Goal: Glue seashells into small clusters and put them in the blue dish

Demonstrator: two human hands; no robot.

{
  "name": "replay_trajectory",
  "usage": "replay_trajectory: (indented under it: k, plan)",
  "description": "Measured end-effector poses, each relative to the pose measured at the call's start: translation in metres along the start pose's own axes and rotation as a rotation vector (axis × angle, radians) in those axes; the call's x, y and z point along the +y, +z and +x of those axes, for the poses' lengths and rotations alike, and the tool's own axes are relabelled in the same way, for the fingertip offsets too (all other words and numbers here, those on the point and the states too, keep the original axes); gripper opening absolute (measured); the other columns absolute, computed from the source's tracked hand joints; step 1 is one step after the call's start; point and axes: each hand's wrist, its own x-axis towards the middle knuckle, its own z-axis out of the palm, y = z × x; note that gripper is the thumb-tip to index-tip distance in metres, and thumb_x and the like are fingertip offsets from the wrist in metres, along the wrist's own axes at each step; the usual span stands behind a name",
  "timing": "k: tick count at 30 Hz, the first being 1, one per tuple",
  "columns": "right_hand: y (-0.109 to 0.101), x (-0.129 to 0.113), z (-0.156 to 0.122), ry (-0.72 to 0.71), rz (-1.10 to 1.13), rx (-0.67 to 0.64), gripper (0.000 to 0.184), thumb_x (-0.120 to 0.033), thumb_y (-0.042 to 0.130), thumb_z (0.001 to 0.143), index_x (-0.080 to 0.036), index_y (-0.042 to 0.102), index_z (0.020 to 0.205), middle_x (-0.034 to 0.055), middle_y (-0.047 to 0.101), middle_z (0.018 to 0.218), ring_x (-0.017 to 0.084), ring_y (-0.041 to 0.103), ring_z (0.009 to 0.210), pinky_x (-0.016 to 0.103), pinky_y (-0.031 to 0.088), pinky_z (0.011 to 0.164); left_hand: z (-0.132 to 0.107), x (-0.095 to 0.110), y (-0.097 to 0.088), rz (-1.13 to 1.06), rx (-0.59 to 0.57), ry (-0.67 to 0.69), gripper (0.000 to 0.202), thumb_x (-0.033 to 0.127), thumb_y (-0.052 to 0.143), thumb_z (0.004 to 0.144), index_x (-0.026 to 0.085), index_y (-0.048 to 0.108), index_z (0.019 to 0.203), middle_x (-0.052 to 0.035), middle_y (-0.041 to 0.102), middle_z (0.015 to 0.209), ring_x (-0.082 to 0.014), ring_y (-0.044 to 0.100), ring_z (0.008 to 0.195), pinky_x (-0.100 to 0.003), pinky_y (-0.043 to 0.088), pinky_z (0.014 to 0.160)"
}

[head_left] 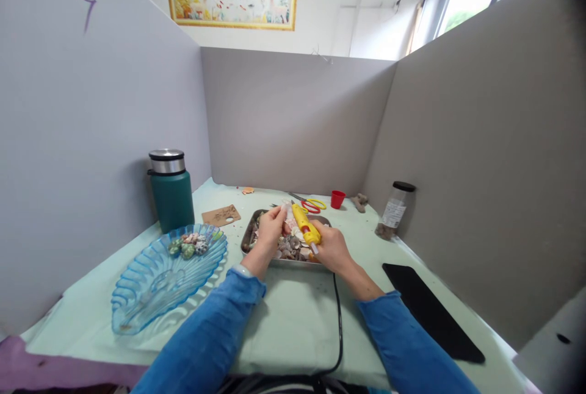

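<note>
Yellow glue-gun (304, 227) in right hand (332, 249), beside left hand (270, 227)

A dark green flask with a steel lid (171, 193) stands at the left of the pale green counter (293, 315), near a blue shell-shaped glass dish (137, 302). Red-and-yellow-handled scissors (312, 204), a small red cup (337, 199), a black-lidded clear jar (394, 210) and a flat black mat (430, 311) lie to the right.
</note>
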Motion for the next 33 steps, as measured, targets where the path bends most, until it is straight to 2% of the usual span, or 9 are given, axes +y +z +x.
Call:
replay_trajectory:
  k: [12, 19, 25, 33]
  plan:
    - [-0.0016, -0.0015, -0.0001, 0.001, 0.007, -0.005, 0.038, -0.023, 0.056, 0.073, -0.020, 0.067, 0.109, 0.0059, 0.076, 0.089, 0.022, 0.068, 0.074, 0.026, 0.045, 0.066, -0.0045, 0.0048, 0.0025, 0.072, -0.038, 0.029, 0.034, 0.049, 0.061, 0.081, 0.016, 0.068, 0.083, 0.0050, 0.047, 0.040, -0.0106, 0.039, 0.038, -0.022, 0.028, 0.042]
    - [-0.0003, -0.0012, -0.0001, -0.003, -0.018, -0.009, 0.036, -0.022, 0.057, 0.071, -0.022, 0.069, 0.105, 0.0043, 0.076, 0.086, 0.021, 0.066, 0.071, 0.026, 0.043, 0.063, -0.0031, 0.0032, 0.0015, 0.062, -0.008, 0.021, 0.036, 0.052, 0.061, 0.081, 0.018, 0.061, 0.071, 0.0050, 0.045, 0.041, -0.0098, 0.038, 0.038, -0.022, 0.026, 0.042]
    - [0.0004, -0.0005, -0.0001, -0.024, -0.002, -0.001, 0.037, -0.021, 0.058, 0.071, -0.023, 0.069, 0.106, 0.0029, 0.076, 0.084, 0.020, 0.065, 0.068, 0.025, 0.042, 0.062, -0.0006, 0.0001, -0.0002, 0.068, 0.012, 0.024, 0.036, 0.053, 0.061, 0.080, 0.018, 0.062, 0.076, 0.0051, 0.046, 0.041, -0.0104, 0.039, 0.038, -0.022, 0.025, 0.042]
    - [-0.0008, -0.0028, -0.0002, -0.018, -0.009, -0.011, 0.040, -0.020, 0.057, 0.071, -0.021, 0.070, 0.109, 0.0046, 0.076, 0.082, 0.021, 0.065, 0.068, 0.027, 0.042, 0.062, -0.0010, 0.0009, 0.0010, 0.044, -0.027, 0.020, 0.040, 0.055, 0.062, 0.079, 0.015, 0.067, 0.084, 0.0052, 0.046, 0.042, -0.0107, 0.039, 0.038, -0.022, 0.025, 0.042]
